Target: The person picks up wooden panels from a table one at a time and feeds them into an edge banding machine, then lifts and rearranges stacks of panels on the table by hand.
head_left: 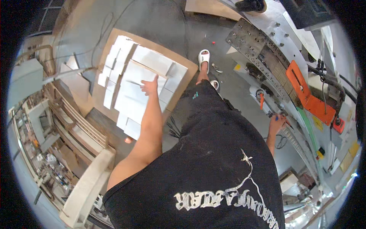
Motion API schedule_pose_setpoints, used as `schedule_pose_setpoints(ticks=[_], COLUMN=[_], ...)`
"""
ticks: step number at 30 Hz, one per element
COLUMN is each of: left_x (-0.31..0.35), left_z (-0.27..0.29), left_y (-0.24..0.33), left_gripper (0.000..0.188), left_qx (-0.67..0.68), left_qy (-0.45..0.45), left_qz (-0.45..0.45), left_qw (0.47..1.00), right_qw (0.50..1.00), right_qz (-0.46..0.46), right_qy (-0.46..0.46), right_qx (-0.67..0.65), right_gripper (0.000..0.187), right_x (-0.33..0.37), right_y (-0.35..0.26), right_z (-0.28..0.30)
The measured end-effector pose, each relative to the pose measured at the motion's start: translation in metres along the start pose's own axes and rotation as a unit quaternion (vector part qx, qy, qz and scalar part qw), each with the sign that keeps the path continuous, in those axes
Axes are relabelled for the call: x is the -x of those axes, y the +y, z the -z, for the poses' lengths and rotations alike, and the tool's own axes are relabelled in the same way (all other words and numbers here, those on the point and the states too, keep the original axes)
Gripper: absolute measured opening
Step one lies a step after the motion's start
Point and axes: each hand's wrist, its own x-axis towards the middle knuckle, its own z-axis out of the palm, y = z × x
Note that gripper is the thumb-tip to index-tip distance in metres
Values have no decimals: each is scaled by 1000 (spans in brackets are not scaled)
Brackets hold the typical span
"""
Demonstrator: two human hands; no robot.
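My left hand (pixel 150 86) is over a stack of white flat pieces (pixel 131 89), its thumb and fingers apart. Nothing shows in its grasp, and whether it touches the top piece I cannot tell. Under the stack lies a brown board (pixel 102 84), showing as a rim round it. Away to the right, my right hand (pixel 277 123) is at the edge of a machine (pixel 263 59), its fingers curled round a small part I cannot make out. Blue and red bits show by those fingers. An orange lever (pixel 261 100) sits just beyond this hand.
An orange slotted bracket (pixel 305 91) and a red knob (pixel 338 124) are on the right-hand machine. Slatted machinery (pixel 76 114) runs along the left. My feet in white sandals (pixel 204 57) stand between stack and machine. A cable (pixel 103 32) trails over the floor behind the stack.
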Motion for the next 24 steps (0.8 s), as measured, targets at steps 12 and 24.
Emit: schedule_pose_setpoints(ticks=[12,24], left_x=[-59,133], left_z=[-24,143], left_y=[-20,91], left_gripper=[141,69], left_qx=[97,635], left_qy=[-41,-490], left_qz=[122,-121], left_qw=[987,584], right_qw=[987,813], right_qz=[18,216], right_qy=[-136,-407], right_qx=[-81,-356], right_gripper=[35,63], right_x=[-20,-52], right_y=[-5,-227], right_z=[25,210])
